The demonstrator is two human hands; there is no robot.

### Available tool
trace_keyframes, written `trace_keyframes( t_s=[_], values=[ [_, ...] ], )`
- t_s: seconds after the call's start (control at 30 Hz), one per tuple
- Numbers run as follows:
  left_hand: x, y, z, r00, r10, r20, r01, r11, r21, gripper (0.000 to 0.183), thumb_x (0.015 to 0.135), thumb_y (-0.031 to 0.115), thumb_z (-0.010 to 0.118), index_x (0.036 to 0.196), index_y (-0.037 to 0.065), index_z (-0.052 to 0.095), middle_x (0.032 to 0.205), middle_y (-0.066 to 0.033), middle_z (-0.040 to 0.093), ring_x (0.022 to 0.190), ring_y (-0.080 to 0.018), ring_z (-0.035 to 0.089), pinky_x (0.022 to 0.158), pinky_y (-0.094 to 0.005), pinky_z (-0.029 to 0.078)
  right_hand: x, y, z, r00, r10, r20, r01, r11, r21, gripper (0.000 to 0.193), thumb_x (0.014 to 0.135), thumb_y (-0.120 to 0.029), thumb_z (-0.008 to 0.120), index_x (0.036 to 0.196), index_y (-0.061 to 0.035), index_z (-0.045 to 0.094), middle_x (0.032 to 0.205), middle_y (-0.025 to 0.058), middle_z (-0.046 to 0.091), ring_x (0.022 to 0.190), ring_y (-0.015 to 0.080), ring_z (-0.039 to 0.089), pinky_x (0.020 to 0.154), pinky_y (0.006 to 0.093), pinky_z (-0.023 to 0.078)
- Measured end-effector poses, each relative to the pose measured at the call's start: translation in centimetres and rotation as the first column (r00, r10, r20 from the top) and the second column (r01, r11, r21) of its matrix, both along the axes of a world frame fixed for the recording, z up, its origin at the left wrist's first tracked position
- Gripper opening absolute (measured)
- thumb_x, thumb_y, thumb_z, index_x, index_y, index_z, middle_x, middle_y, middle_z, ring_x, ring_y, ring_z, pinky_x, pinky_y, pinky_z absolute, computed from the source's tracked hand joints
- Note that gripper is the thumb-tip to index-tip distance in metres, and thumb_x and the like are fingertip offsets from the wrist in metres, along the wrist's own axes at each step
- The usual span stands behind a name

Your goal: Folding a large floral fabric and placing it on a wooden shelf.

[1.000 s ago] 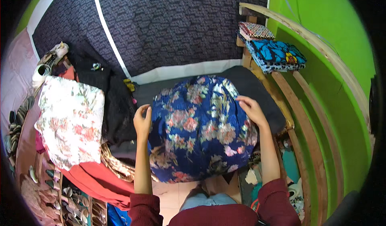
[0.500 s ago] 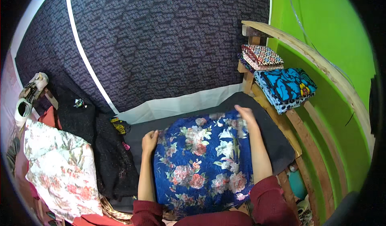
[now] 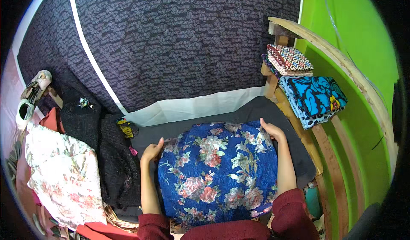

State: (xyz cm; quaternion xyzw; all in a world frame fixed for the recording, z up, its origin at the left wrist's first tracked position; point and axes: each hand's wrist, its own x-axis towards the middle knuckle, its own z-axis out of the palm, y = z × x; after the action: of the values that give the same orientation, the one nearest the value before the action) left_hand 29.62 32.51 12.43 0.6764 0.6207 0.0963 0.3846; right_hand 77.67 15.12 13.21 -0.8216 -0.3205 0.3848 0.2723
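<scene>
A dark blue cloth (image 3: pixel 226 178) with pink and white flowers spreads in front of me, slightly rumpled, its near edge reaching my lap. At its far left corner is my left hand (image 3: pixel 152 151), closed on the edge with the thumb raised. My right hand (image 3: pixel 273 131) holds the far right corner, thumb upward and the other fingers mostly hidden by fabric. Beneath the cloth lies a dark grey padded surface (image 3: pixel 252 107).
Folded patterned cloths (image 3: pixel 292 63) and a folded blue-and-black cloth (image 3: pixel 314 97) rest on the wooden slatted frame (image 3: pixel 331 154) at right. At left lie black fabric (image 3: pixel 117 167) and a white floral cloth (image 3: pixel 64 171). A dark patterned sheet (image 3: pixel 183 43) hangs behind.
Both hands have moved a little apart and nearer to me, with the cloth drawn wider and flatter between them. The view has shifted slightly, moving the right-hand stack rightward.
</scene>
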Motion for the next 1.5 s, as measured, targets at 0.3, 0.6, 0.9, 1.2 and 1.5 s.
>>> trace_keyframes(
  t_s=[0.3,0.6,0.9,1.2,1.5],
  values=[
    [1.9,-3.0,-3.6,0.845,0.281,0.456,-0.518,0.645,0.563,0.041,0.083,0.03,0.051,0.06,-0.003,0.045,0.05,-0.0129,0.038,0.049,-0.0156,0.037,0.049,-0.0365,0.032,-0.7,-0.4,-4.6,0.839,-0.094,-0.536,0.419,0.74,0.526,0.026,0.079,-0.02,0.059,0.097,-0.0004,0.06,0.072,0.0046,0.057,0.067,0.014,0.051,0.061,0.0269,0.041],
    [-1.5,-4.0,-4.3,0.645,0.289,0.707,-0.699,0.597,0.393,0.027,0.077,0.02,0.058,0.057,0.003,0.051,0.053,0.0034,0.047,0.049,-0.0084,0.039,0.047,-0.0253,0.031,-1.9,-1.3,-4.5,0.867,-0.113,-0.485,0.438,0.634,0.637,0.03,0.068,-0.01,0.07,0.095,-0.0023,0.059,0.085,0.0047,0.06,0.079,0.0135,0.056,0.073,0.0244,0.042],
    [0.4,-1.3,-1.5,0.85,-0.166,0.499,-0.153,0.83,0.537,0.036,0.08,0.023,0.059,0.108,0.001,0.053,0.103,-0.0114,0.057,0.098,-0.0202,0.053,0.086,-0.0295,0.039,1.1,-2.9,-2.6,0.973,-0.144,-0.182,0.205,0.901,0.383,0.043,0.082,-0.037,0.055,0.107,-0.0022,0.056,0.102,0.0099,0.058,0.094,0.0189,0.054,0.077,0.0311,0.043],
    [9.0,0.7,3.0,0.795,-0.595,0.12,0.546,0.787,0.286,0.049,0.078,0.04,0.059,0.111,0.004,0.053,0.108,-0.0113,0.056,0.1,-0.0204,0.05,0.088,-0.0316,0.037,3.4,-1.5,-3.4,0.99,0.019,-0.143,0.068,0.811,0.581,0.026,0.081,-0.018,0.057,0.1,-0.0009,0.06,0.088,0.0056,0.062,0.078,0.0149,0.057,0.072,0.0261,0.043],
    [8.7,2.7,1.9,0.659,-0.714,0.237,0.736,0.677,-0.004,0.088,0.057,0.046,0.075,0.124,0.002,0.039,0.117,-0.0152,0.048,0.11,-0.0254,0.044,0.093,-0.0325,0.034,-6.6,4.5,3.3,0.713,0.535,0.453,-0.7,0.513,0.497,0.059,0.065,-0.033,0.072,0.113,-0.0067,0.051,0.115,0.0121,0.051,0.107,0.0268,0.048,0.09,0.0343,0.037]
  ],
)
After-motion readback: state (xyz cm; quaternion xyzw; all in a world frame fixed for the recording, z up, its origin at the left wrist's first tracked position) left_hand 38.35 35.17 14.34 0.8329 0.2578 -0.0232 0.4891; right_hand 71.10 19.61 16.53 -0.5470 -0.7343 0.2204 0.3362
